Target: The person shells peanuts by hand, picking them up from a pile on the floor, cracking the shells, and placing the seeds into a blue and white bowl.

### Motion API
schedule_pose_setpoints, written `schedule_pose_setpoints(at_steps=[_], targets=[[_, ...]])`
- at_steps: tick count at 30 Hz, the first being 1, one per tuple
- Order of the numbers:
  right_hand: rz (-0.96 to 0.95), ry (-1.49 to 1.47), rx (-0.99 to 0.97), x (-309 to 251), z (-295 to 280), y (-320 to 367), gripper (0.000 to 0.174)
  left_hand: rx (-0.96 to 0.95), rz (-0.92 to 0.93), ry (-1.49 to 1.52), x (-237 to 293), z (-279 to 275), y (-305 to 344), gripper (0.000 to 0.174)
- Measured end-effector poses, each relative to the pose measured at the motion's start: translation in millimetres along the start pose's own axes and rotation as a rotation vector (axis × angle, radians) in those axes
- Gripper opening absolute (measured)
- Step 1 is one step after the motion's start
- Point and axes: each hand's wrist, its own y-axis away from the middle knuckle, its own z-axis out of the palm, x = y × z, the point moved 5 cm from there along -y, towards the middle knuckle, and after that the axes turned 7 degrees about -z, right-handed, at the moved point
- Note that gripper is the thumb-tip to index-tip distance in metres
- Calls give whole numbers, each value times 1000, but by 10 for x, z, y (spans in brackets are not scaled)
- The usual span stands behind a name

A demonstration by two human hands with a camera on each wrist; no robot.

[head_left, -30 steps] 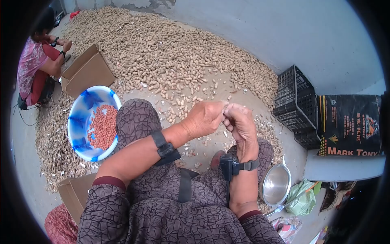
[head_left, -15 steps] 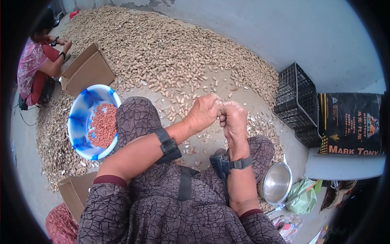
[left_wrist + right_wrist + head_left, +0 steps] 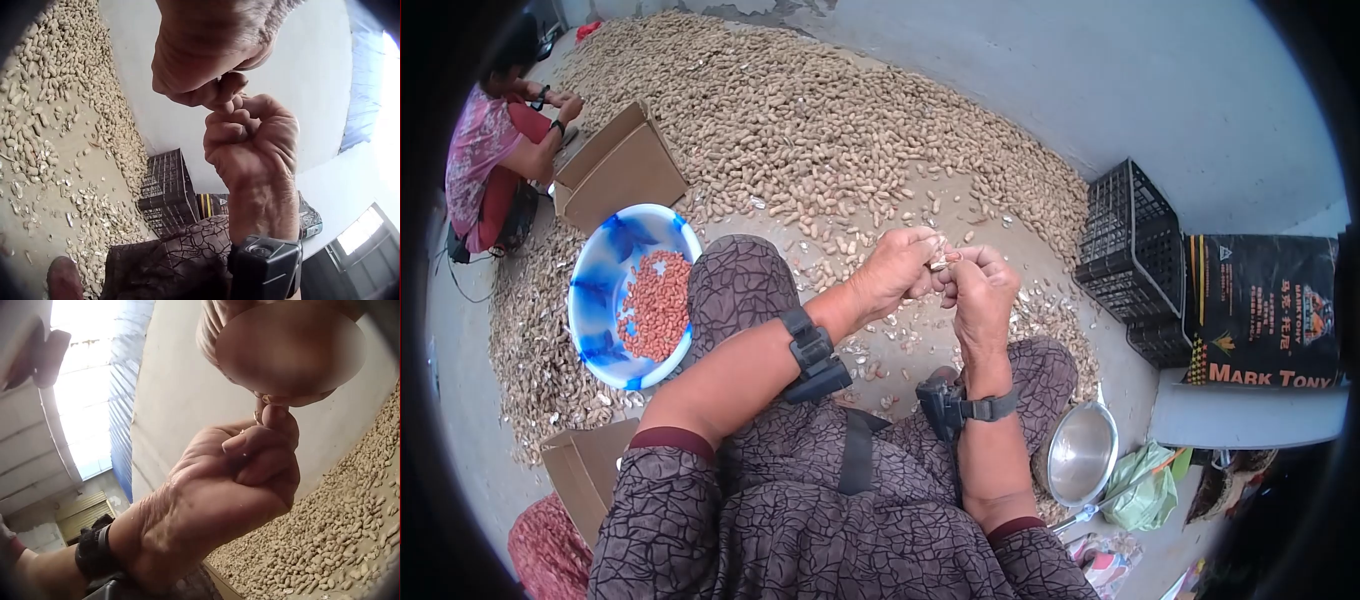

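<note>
In the head view a cracked peanut [image 3: 946,261], its reddish kernel showing, sits between the fingertips of both hands above the floor. From the left side my left hand [image 3: 892,272] pinches it with curled fingers. My right hand [image 3: 984,292] meets it from the other side, thumb and forefinger on the same peanut. In both wrist views the fingertips come together and largely hide it. Left of the knees stands a blue and white basin [image 3: 592,275] with shelled peanut kernels [image 3: 650,325] inside.
A big heap of unshelled peanuts [image 3: 800,130] spreads along the wall. Cardboard box [image 3: 625,175] and a crouching person [image 3: 490,160] are at left. Black crates [image 3: 1125,235], a printed black sack [image 3: 1265,310] and a metal bowl [image 3: 1082,455] stand at right.
The hands have shifted slightly left since a second ago, and the fingertips have parted a little. The peanut's opened shell and kernel now show between them.
</note>
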Motion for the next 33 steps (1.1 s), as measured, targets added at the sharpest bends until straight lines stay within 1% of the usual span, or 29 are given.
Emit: schedule_pose_setpoints(at_steps=[2,4,6,9,11,12,13,14,15,17,18,20,21,22,23,24,26,28,30,31,32,33], targets=[[-13,-8,-16,8,-23,-17,6,-4,5,41,25,10,20,19],[-9,-85,-38,37,-61,-40,8,-24,-16,11,23,-26,13,19],[-6,-68,-32,9,-75,-38,9,-45,-36,-18,0,-38,-3,20],[10,-61,-36,19,-90,-50,11,-17,-30,3,6,-56,-2,20],[23,-69,-42,30,-125,-65,11,-18,-47,-50,37,-48,37,20],[45,-46,-8,33,-180,-83,11,-17,-48,-47,34,-50,37,20],[68,-23,26,36,-246,-105,11,52,-55,-209,28,-79,33,21],[67,70,93,20,-360,-151,13,123,-65,-370,36,-109,43,22],[72,165,161,5,-514,-204,15,127,-77,-362,47,-135,61,22],[-197,663,380,24,-985,-331,21,123,-133,-199,146,-181,169,24],[-191,664,377,-6,-1045,-320,21,126,-138,-197,226,-209,202,24],[-334,1030,547,-269,-1077,-212,30,159,-186,-133,353,-300,269,24],[-330,1033,538,-336,-1032,-173,30,169,-176,-66,397,-358,291,24],[-251,1091,465,-373,-965,-155,32,175,-180,-62,449,-397,316,24],[-174,1145,392,-362,-914,-145,33,164,-195,17,502,-420,347,24],[-174,1144,385,-320,-929,-158,33,153,-207,96,559,-431,384,24],[-29,1180,253,-122,-1030,-247,33,147,-189,101,684,-444,489,24],[-42,1125,241,-129,-1014,-292,31,98,-149,116,835,-445,566,23],[-40,1133,142,-300,-859,-338,32,85,-131,155,957,-459,631,22],[26,991,55,-370,-727,-351,29,99,-98,157,1052,-446,675,21],[28,989,53,-456,-612,-364,29,112,-63,157,1153,-431,716,20],[38,868,-27,-498,-461,-384,27,93,-37,133,1246,-413,755,19]])
